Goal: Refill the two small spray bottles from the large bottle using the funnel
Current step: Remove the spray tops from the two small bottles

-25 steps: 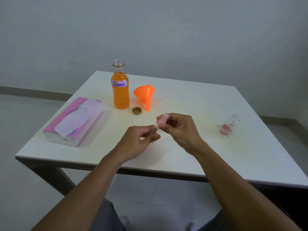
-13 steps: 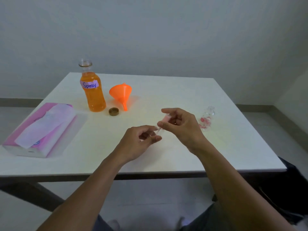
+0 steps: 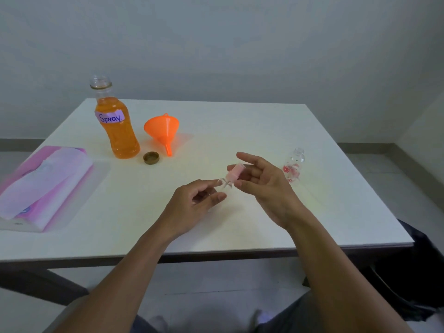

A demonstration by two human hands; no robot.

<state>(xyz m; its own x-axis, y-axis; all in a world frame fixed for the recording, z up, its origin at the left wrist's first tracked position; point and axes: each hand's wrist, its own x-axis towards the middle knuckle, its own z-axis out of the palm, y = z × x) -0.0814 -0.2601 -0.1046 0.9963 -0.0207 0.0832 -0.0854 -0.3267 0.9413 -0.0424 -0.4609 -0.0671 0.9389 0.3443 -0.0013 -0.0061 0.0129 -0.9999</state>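
Observation:
The large bottle [image 3: 117, 131] of orange liquid, labelled "Spray", stands uncapped at the table's far left. Beside it the orange funnel [image 3: 162, 131] lies on its side, spout toward me. A small clear spray bottle [image 3: 293, 167] with red flowers rests at the right with no top on. Over the table's middle, my right hand [image 3: 264, 188] pinches a small pink spray piece [image 3: 231, 175] with a clear end, its other fingers spread. My left hand [image 3: 197, 203] has thumb and forefinger at that clear end. Whether the piece is a whole bottle or only a spray head I cannot tell.
A brown cap [image 3: 151, 157] lies in front of the large bottle. A pink tissue pack [image 3: 43, 183] sits at the left edge of the white table [image 3: 240, 121]. A wall rises close behind the table, and a dark bag [image 3: 413, 272] is on the floor at the right.
My head has turned, shifting the whole scene left in view. My right hand's fingers have spread apart while it keeps the pink piece; both hands stay together over the table's middle.

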